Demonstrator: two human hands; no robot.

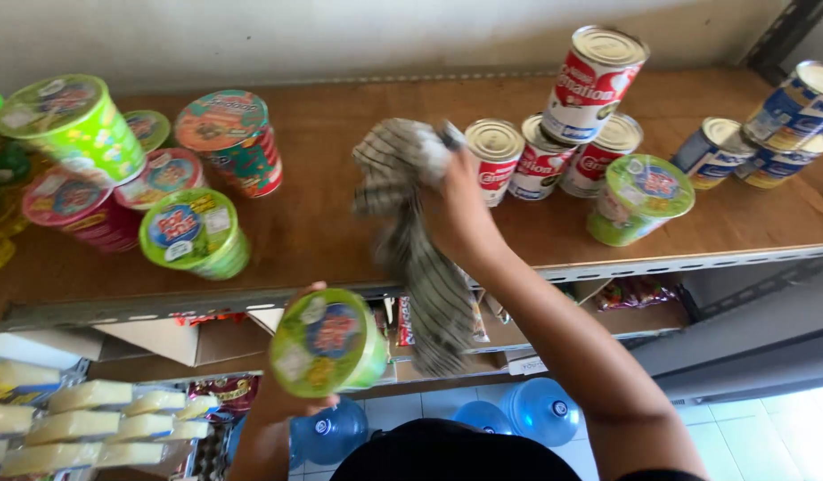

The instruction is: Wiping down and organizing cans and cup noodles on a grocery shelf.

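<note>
Left hand (282,392) grips a green cup-noodle tub (327,342) from below, just off the wooden shelf's (322,223) front edge. Right hand (456,209) clutches a striped cloth (411,240), bunched over the bare board and hanging past the edge; fingers blurred, apparently curled tight. Beyond: milk cans (554,134) stacked, more noodle cups (193,232) left.

Cups: 7 noodle cups (194,232) – cans: 4 red-white (595,82), 3 blue (712,151); 1 cloth (409,223); 3 water jugs (540,410).
</note>
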